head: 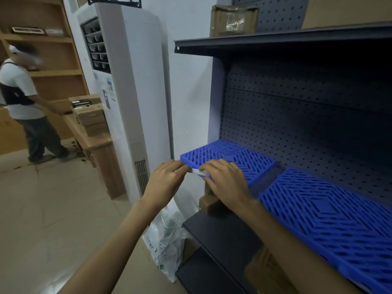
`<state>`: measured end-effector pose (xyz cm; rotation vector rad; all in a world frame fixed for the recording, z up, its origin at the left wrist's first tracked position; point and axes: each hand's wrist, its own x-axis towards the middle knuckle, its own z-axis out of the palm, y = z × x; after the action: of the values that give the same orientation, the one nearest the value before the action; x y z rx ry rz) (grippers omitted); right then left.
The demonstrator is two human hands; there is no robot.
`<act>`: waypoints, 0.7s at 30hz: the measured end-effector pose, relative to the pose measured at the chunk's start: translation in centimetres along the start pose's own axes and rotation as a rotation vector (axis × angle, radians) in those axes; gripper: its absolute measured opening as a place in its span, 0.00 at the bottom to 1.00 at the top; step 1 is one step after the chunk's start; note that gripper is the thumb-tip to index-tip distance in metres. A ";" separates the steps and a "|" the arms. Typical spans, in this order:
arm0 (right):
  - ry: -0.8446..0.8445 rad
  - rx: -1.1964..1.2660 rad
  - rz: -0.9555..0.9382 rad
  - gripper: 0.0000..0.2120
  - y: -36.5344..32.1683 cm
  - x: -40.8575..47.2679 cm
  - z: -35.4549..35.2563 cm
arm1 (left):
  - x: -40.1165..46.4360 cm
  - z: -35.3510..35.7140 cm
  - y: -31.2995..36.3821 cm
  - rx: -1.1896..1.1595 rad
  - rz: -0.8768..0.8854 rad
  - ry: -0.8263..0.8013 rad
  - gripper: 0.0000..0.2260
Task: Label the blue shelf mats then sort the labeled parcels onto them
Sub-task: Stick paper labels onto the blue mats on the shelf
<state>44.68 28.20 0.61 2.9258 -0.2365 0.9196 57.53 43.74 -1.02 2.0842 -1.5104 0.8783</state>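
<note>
The blue shelf mats, near one (pixel 331 221) and far one (pixel 229 158), lie side by side on the dark shelf (pixel 282 42); your left hand (pixel 165 181) and right hand (pixel 224 181) pinch a white label (pixel 199 172) between them at the far mat's front edge.

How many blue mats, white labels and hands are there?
Blue mats: 2 (far mat, near mat)
White labels: 1 (label)
Hands: 2 (left hand, right hand)
Total: 5
</note>
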 end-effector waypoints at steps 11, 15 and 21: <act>-0.047 -0.069 0.045 0.06 5.6 11.6 8.1 | 8.6 9.0 -10.7 -0.109 0.079 -0.068 0.09; -0.073 -0.125 0.103 0.05 6.4 13.1 9.4 | 10.4 12.0 -13.0 -0.145 0.120 -0.144 0.12; -0.087 -0.202 0.252 0.10 7.3 14.1 9.8 | 12.6 16.0 -15.7 -0.210 0.231 -0.167 0.10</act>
<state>60.39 18.18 0.78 2.7916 -0.6749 0.7440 79.01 29.70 -3.15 1.8963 -1.8735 0.6019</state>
